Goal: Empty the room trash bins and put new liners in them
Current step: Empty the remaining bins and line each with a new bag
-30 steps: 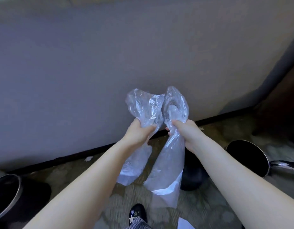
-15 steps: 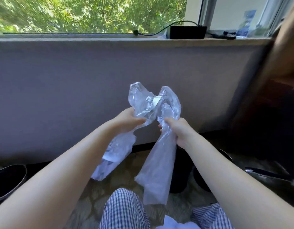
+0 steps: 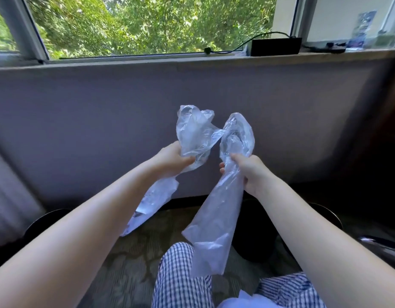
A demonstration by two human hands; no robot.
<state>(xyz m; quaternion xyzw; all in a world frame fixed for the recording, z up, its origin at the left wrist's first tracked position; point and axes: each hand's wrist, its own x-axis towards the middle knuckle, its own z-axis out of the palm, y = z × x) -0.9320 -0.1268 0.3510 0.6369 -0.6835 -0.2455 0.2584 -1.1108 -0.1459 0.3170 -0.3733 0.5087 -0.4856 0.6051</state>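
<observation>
I hold a clear plastic liner [image 3: 212,221] up in front of me with both hands. My left hand [image 3: 172,160] grips one bunched part, whose loose end hangs down to the left. My right hand [image 3: 250,172] grips the other bunched part, and a long tail hangs from it over my knee. The two parts join in a crumpled fold above my hands. A black bin [image 3: 254,236] stands on the floor behind the liner, partly hidden by it. Another dark bin [image 3: 43,221] stands low at the left, and a third dark round bin [image 3: 327,216] shows behind my right forearm.
A grey wall [image 3: 103,121] runs under a window sill [image 3: 147,60]. A black box with a cable [image 3: 275,46] sits on the sill at the right. Patterned carpet [image 3: 130,270] covers the floor. My checked trouser knees [image 3: 178,276] are at the bottom. Dark furniture [image 3: 389,152] rises at the right.
The view has tilted upward, so the window and sill came into sight. My hands have moved slightly apart, and the liner's top has spread out between them.
</observation>
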